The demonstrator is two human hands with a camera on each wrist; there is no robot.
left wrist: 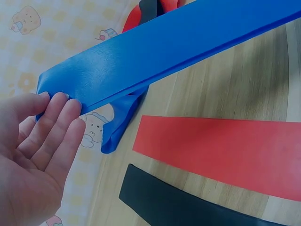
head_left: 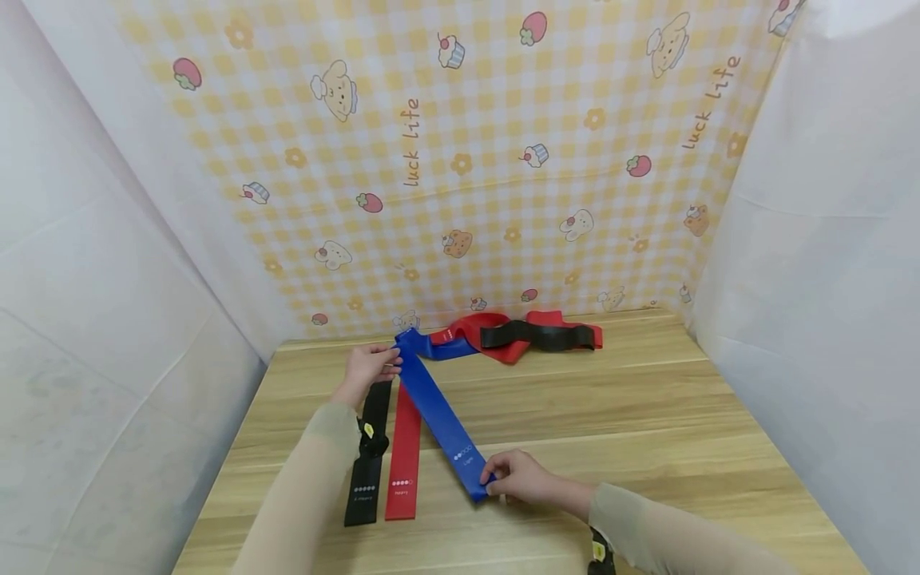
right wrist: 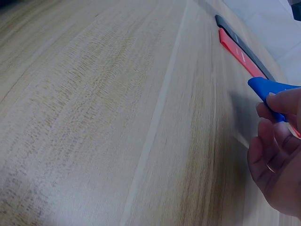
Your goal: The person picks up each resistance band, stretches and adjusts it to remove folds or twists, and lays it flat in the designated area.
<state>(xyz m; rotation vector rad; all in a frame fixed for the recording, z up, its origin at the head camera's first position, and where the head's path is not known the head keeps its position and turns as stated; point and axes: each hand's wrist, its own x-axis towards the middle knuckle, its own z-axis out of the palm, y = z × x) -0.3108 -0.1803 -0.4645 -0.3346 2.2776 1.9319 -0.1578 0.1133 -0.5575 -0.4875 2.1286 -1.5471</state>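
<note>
A blue resistance band (head_left: 442, 407) is stretched flat and slantwise between both hands, with "Light" printed near its closer end. My left hand (head_left: 368, 371) pinches the far end; in the left wrist view the thumb and fingertips of that hand (left wrist: 44, 150) grip the band's folded edge (left wrist: 141, 52). At the near end, my right hand (head_left: 523, 477) pinches a corner between thumb and fingers, and the right wrist view shows this corner (right wrist: 263, 87) raised over the table. To the left, a red band (head_left: 404, 463) and a black band (head_left: 365, 483) lie flat, side by side.
Along the back of the wooden table (head_left: 611, 431) lies a loose heap: another blue band (head_left: 454, 349), crumpled red bands (head_left: 510, 353) and a black band (head_left: 549, 337) on top. A patterned cloth (head_left: 460, 192) hangs behind; white sheets (head_left: 812, 263) stand at both sides.
</note>
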